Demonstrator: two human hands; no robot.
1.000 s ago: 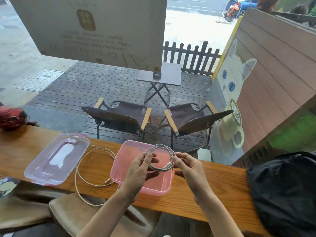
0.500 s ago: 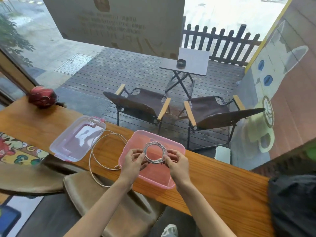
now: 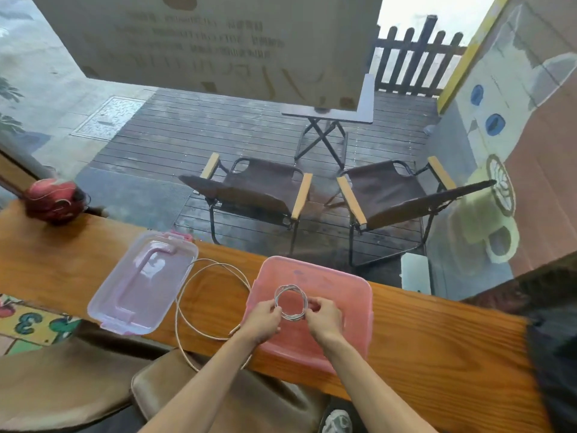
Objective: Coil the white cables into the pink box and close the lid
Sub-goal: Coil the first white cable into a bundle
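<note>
Both hands have sunk lower, so the coiled cable [image 3: 291,302] now hangs just above the pink box [image 3: 359,307] at the counter's [image 3: 437,339] near edge, left hand [image 3: 262,320] and right hand [image 3: 323,318] pinching opposite sides. Left of the box lies a loose cable [image 3: 199,273], then the clear lid [image 3: 140,285].

Two brown folding chairs [image 3: 249,189] [image 3: 402,195] are sitting out on the dark wooden deck [image 3: 175,135], a small folding table [image 3: 331,117] standing behind them. A red helmet [image 3: 54,200] is resting on the wooden counter [image 3: 437,345], and a black bag [image 3: 555,348] is lying at its right end.
</note>
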